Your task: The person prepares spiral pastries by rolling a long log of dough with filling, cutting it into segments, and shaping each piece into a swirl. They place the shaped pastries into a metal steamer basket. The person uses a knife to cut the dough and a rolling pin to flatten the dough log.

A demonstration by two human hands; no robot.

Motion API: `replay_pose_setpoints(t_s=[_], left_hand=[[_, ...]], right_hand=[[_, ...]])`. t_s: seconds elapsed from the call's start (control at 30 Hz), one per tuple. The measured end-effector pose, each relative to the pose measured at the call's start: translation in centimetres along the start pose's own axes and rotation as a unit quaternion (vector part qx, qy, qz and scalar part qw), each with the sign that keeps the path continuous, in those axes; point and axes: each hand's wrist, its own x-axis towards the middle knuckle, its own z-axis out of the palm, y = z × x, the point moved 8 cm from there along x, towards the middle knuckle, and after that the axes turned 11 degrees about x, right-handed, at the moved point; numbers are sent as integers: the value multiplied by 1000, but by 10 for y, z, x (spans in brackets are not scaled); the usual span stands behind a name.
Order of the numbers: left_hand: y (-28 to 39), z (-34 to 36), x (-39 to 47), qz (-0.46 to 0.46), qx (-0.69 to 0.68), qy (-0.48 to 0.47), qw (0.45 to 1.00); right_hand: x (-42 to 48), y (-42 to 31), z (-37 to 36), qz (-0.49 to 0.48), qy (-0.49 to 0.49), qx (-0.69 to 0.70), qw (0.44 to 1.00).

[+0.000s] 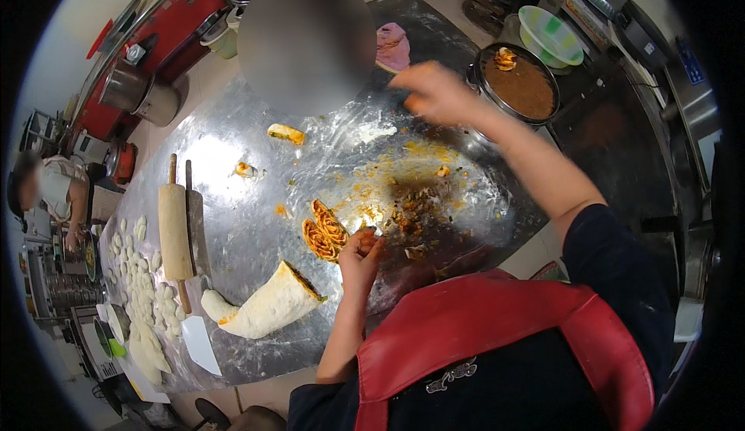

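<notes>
My left hand is low over the metal table, its fingertips together beside a cut rolled dough piece with orange-red filling; whether it holds a scrap cannot be told. Raised above the table's far right part, my right hand is blurred by motion, and I see nothing clearly in it. Left of my left hand lies a thick filled dough roll, its cut end showing filling. Two small roll pieces sit farther up the table. Loose chopped filling is scattered right of my left hand.
A wooden rolling pin, many small dough pieces and a white scraper lie at left. A round pan with one folded dough piece stands at right, near a green-and-white basin. Another person stands far left.
</notes>
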Motion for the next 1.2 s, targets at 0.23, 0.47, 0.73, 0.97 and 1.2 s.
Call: replay_pose_setpoints(t_s=[0.23,0.47,0.73,0.97,1.2], left_hand=[[19,-64,-10,15,86,148,985],[15,-83,-1,100,200,193,955],[34,-42,21,205,419,79,881],[21,-20,12,-80,-192,-124,970],[48,-5,9,-14,-157,-178,971]], right_hand=[[-16,-97,230,-142,-293,67,943],[-25,-97,246,-156,-368,-41,916],[-49,-69,229,45,-420,111,900],[-66,-72,184,121,-404,332,844],[-72,-99,139,-63,-165,74,982]])
